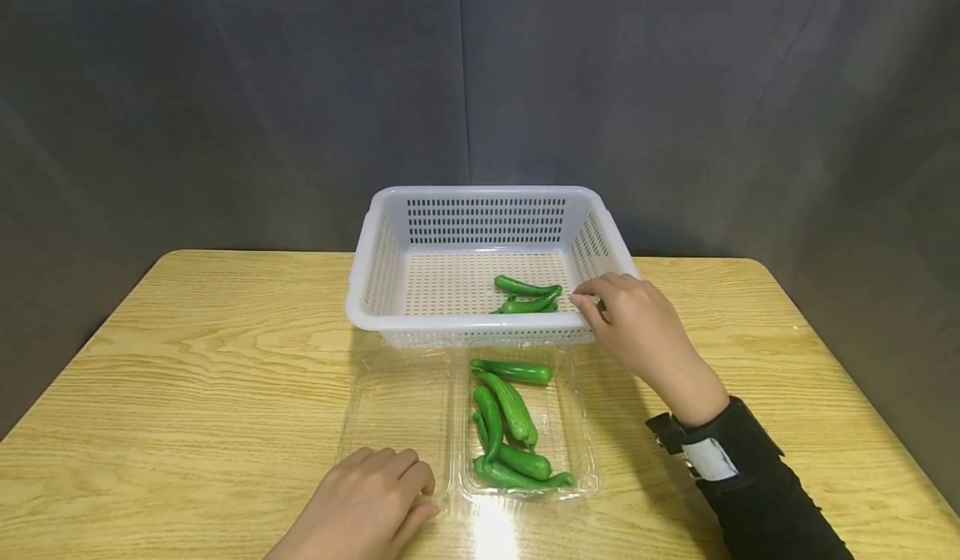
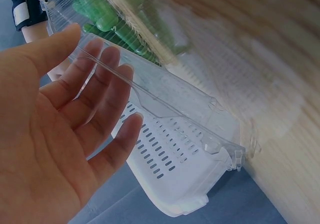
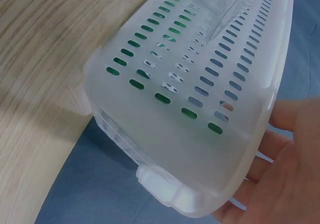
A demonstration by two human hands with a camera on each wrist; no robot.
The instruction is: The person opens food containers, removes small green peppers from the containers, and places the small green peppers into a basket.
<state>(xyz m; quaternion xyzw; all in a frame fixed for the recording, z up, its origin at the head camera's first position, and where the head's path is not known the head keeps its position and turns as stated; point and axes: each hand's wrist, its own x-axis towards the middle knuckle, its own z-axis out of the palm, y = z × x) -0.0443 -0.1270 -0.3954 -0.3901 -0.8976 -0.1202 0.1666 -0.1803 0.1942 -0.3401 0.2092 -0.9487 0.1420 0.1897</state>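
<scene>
My right hand (image 1: pixel 637 318) reaches over the front right corner of a white perforated basket (image 1: pixel 367 252), fingertips dipping inside. A bit of green shows between its thumb and fingers; whether they pinch a pepper I cannot tell. In the right wrist view, the basket wall partly hides these fingers. Several green peppers (image 1: pixel 528 303) lie on the basket floor near that side. My left hand (image 1: pixel 375 493) rests at the front edge of a clear plastic clamshell box (image 1: pixel 401 410), fingers loosely bent. Several more green peppers (image 1: pixel 510 406) lie in the box's right half.
The opened box lies flat on a wooden table (image 1: pixel 225 393), directly before the basket. Its left half holds no peppers. A dark grey padded wall (image 1: pixel 315 85) rises behind the table. A black band (image 1: pixel 720 452) circles my right wrist.
</scene>
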